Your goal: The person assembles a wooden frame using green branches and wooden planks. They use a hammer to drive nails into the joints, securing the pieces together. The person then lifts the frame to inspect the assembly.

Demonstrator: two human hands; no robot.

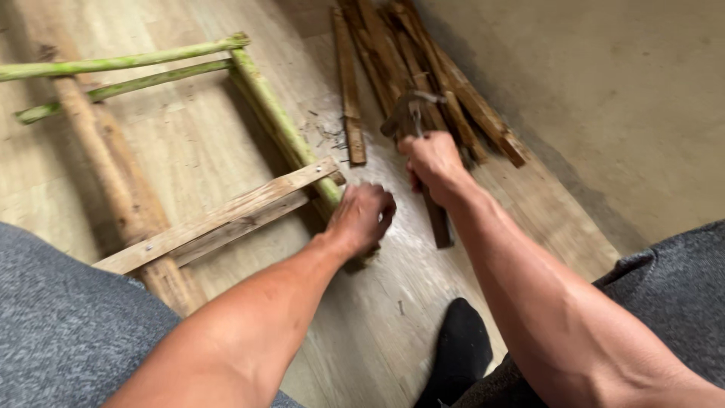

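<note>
arms bare, sleeveless | grey trousers point(68, 332) | black sock point(461, 355)

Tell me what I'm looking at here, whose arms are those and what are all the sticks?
The camera sits on a person's head and looks down, so the arms are their own. The right hand grips a hammer with a metal head. The left hand is closed at the end of a green bamboo pole, where a flat wooden slat crosses it. The poles join into a frame lying on the wooden floor. Beyond the hammer lies a pile of brown wooden strips. Grey trouser knees and a black sock show at the bottom.
</note>
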